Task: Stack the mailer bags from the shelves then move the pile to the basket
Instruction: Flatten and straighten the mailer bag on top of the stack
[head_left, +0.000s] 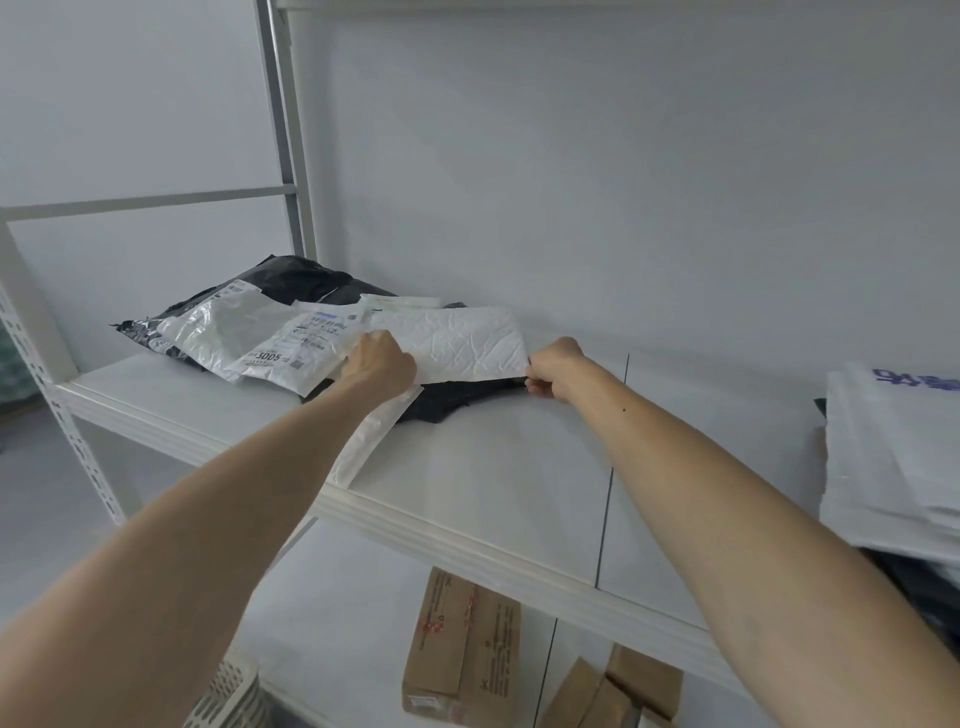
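A loose pile of mailer bags lies on the white shelf (493, 467) at the left. A crinkled white padded mailer (457, 338) is on top, over a black bag (457, 397). Beside it lie a clear-white labelled mailer (260, 338) and a larger black bag (291, 280) behind. My left hand (376, 364) grips the white mailer's left edge. My right hand (553, 366) pinches its right front corner. Another pile of white mailers (893, 457) sits at the shelf's right end.
Brown cardboard boxes (457, 644) lie on the lower shelf. A white perforated basket (228, 696) shows at the bottom left. The shelf's metal upright (283, 130) rises behind the left pile, with a grey wall at the back.
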